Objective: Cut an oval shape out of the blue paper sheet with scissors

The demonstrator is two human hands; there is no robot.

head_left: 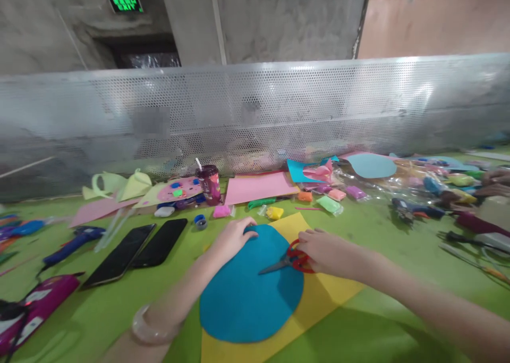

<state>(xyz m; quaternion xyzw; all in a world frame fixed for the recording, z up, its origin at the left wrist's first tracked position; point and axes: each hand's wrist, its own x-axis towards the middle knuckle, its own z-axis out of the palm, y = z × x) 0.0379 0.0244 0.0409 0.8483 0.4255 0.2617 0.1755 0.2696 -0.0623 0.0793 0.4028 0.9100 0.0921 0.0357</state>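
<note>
A blue craft sheet cut to a rounded oval (247,304) lies over a yellow sheet (319,299) in front of me. My left hand (238,238) is at the oval's upper left edge, its thumb on top and its fingers curled over the far rim. In my right hand (319,248) are scissors (279,265) with red handles. Their blades point left above the blue oval and look closed or nearly so. Part of the handles is hidden by my fingers.
Two phones (159,243), a blue glue gun (74,244) and a purple power strip (43,304) lie on the left. A cup with a straw (209,185), a pink sheet (258,187) and several clay packets stand behind. Another person's hand (496,182) shows far right, near another glue gun (414,210).
</note>
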